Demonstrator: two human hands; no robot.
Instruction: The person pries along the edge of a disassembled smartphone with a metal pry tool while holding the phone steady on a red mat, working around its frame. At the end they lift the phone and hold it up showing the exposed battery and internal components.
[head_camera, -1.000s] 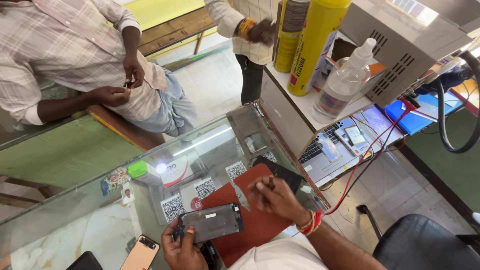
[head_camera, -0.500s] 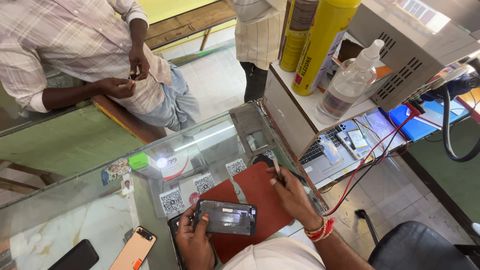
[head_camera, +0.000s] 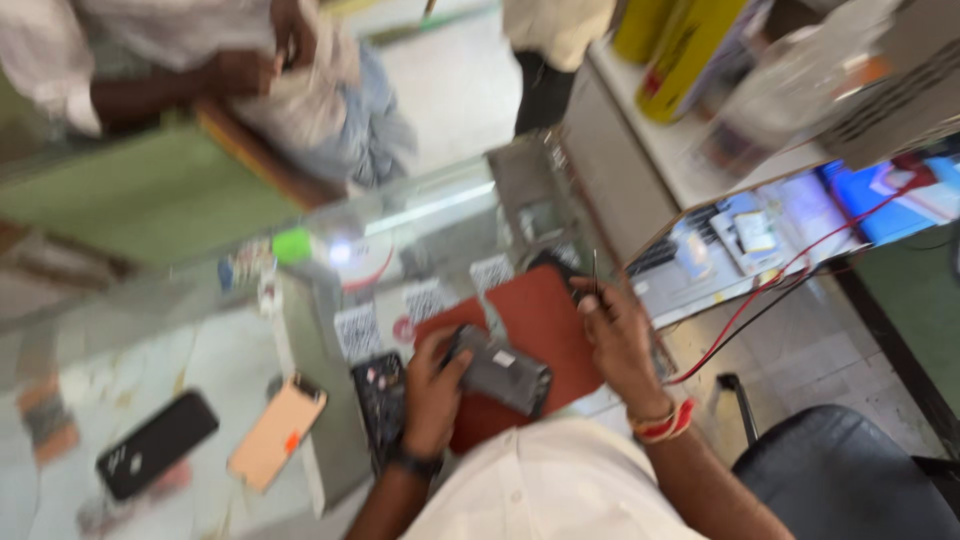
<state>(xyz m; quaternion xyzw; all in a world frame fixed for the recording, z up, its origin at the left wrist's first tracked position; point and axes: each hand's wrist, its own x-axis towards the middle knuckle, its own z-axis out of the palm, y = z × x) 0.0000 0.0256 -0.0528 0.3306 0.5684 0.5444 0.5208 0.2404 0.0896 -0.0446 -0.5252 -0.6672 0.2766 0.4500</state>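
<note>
Phone, dark, back side up, sits tilted over the red mat on the glass desk, near the person's chest. Left hand closed around the phone's left end, thumb on top, fingers under. Dark band on the left wrist. Right hand rests at the mat's right edge, fingers pinched shut on a thin dark tool that points up and away; tool type unclear, frame is motion-blurred. Red thread band on the right wrist.

Second dark device lies flat just left of the left hand, beside the mat. Further left on the desk: tan phone case and a black phone, apart from each other. White code stickers under the glass above the mat. Small green blob near the desk's far edge.

Right of the desk: shelf with small parts, red wire running from it down toward the right hand. Yellow cans on top of the shelf. Black chair bottom right.

Another person in a light shirt sits across the desk, hands together. A third person stands behind, only partly in view.
</note>
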